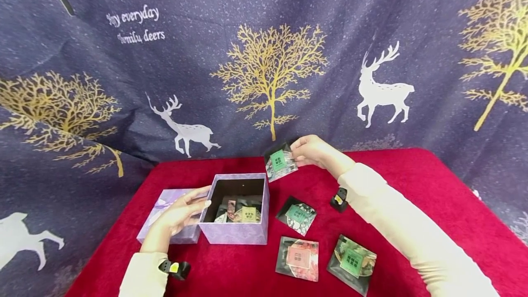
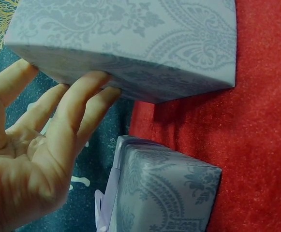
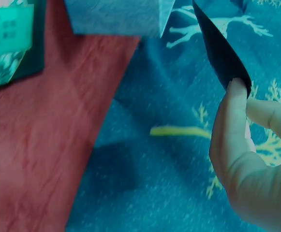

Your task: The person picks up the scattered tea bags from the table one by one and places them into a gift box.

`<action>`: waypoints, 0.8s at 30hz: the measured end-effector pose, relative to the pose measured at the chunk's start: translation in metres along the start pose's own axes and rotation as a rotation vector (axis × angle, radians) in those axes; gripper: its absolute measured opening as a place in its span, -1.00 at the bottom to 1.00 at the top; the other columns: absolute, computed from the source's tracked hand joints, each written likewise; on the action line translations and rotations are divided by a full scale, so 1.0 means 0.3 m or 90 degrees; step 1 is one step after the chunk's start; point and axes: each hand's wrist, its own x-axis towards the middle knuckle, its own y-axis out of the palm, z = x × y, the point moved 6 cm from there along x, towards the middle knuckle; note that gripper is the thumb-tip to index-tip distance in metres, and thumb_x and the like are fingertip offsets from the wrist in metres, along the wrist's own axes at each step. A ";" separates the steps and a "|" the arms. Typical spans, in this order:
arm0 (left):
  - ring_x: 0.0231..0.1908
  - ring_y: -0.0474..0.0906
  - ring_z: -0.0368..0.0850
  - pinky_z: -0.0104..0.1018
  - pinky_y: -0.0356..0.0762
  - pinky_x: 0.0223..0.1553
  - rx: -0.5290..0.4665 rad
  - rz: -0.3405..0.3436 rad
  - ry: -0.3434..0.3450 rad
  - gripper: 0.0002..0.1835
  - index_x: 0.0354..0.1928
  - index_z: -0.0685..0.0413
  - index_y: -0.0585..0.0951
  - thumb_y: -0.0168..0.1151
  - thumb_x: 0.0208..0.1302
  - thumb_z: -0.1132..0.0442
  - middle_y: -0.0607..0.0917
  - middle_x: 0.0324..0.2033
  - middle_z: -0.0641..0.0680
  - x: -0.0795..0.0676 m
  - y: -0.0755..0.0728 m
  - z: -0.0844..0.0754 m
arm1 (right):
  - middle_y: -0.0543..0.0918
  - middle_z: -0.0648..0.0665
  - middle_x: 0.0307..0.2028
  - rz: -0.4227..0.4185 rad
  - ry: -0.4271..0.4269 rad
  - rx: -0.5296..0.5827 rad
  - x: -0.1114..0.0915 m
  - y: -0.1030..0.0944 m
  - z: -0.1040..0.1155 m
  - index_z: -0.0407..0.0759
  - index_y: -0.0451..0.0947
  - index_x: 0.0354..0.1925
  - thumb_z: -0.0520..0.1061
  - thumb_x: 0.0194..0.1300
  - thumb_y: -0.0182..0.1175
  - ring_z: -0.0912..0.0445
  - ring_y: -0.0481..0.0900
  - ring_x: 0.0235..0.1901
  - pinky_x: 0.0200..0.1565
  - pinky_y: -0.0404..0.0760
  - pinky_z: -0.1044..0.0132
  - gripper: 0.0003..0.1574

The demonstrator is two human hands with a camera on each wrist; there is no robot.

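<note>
In the head view, my right hand (image 1: 311,150) pinches a flat sachet (image 1: 279,162) with a green label by its right edge. It is raised beyond the box's back right corner; the right wrist view shows its dark back (image 3: 220,48) edge-on between thumb and fingers. My left hand (image 1: 181,214) touches the left side of a lilac patterned box (image 1: 235,235), fingers extended along the wall. The left wrist view shows these fingers (image 2: 80,99) lightly bent against the box side. Inside the topless box lie several sachets (image 1: 249,214), one with a yellow label.
Right of the box lie three sachets on the red cloth (image 1: 396,187): one teal-labelled (image 1: 299,214), one red (image 1: 298,258), one green (image 1: 352,262). A lilac lid (image 1: 183,236) with a ribbon bow is left of the box, partly behind my left hand. A deer-print curtain (image 1: 268,3) hangs behind.
</note>
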 end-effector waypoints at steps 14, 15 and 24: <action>0.24 0.33 0.07 -0.07 0.53 0.01 -0.004 -0.002 -0.002 -0.30 0.46 0.07 0.07 0.10 0.34 0.26 0.19 0.36 0.38 -0.005 -0.005 -0.001 | 0.51 -0.16 -0.38 0.030 0.002 0.005 0.035 0.191 0.027 -0.47 0.37 -0.13 -0.49 0.10 0.08 0.15 0.51 -0.48 -0.17 0.66 0.17 -0.70; 0.23 0.35 0.06 -0.07 0.53 0.00 -0.005 -0.002 -0.001 -0.30 0.46 0.07 0.07 0.10 0.34 0.26 0.19 0.36 0.38 -0.005 -0.005 -0.002 | 0.50 -0.17 -0.39 0.033 0.003 0.006 0.036 0.205 0.024 -0.47 0.37 -0.14 -0.49 0.10 0.09 0.14 0.50 -0.48 -0.16 0.66 0.16 -0.70; 0.21 0.36 0.01 -0.06 0.52 0.02 -0.005 -0.003 -0.003 -0.30 0.46 0.07 0.09 0.11 0.34 0.25 0.20 0.37 0.35 -0.003 -0.004 -0.003 | 0.45 -0.17 -0.37 0.057 0.010 0.008 0.040 0.303 -0.002 -0.53 0.36 -0.11 -0.51 0.09 0.07 0.10 0.46 -0.48 -0.13 0.64 0.08 -0.67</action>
